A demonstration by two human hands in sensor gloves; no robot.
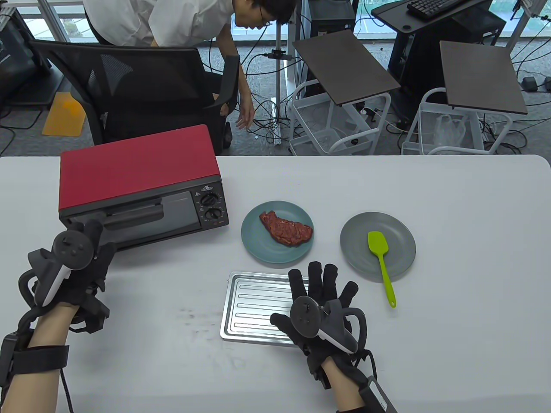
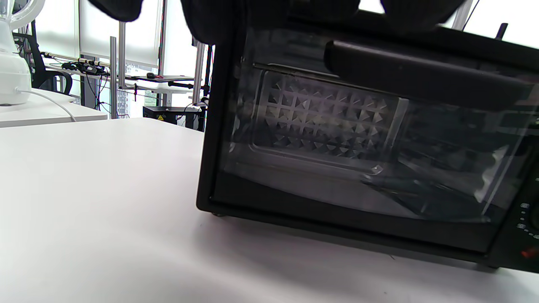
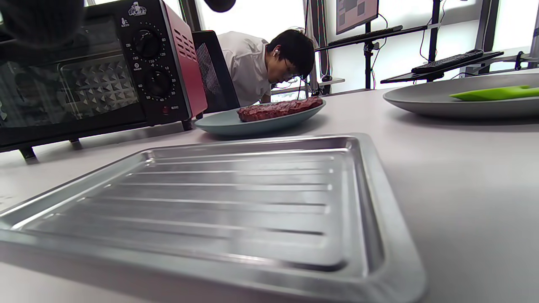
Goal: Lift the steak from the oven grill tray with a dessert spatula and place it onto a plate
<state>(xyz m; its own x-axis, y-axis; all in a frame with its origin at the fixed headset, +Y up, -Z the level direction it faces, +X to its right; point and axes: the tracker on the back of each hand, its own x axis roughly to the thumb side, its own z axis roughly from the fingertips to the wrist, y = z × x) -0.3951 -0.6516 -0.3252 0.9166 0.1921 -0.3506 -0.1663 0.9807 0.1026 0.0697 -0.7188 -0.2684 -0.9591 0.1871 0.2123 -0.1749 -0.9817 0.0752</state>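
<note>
- A reddish-brown steak (image 1: 286,228), rough and grainy on top with an uneven outline, lies flat on a teal plate (image 1: 258,245) at the centre of the table view, on a white surface (image 1: 452,301).
- Just below the plate sits a ribbed metal tray (image 1: 254,307), holding nothing.
- The right hand (image 1: 320,312), gloved in black, spreads straight fingers over the tray's right edge; its grip is wide and holds nothing.
- To the right, a lime-green spatula (image 1: 381,260) lies with its blade on a grey plate (image 1: 400,262) and its handle running off the rim toward the lower right.
- At lower left, the left hand (image 1: 71,271) sits in front of a red oven (image 1: 137,176) with its door closed; whether its grip is loose or curled cannot be told.
- A person (image 1: 193,21) bends over behind a black chair (image 1: 142,90) at the top of the frame.
</note>
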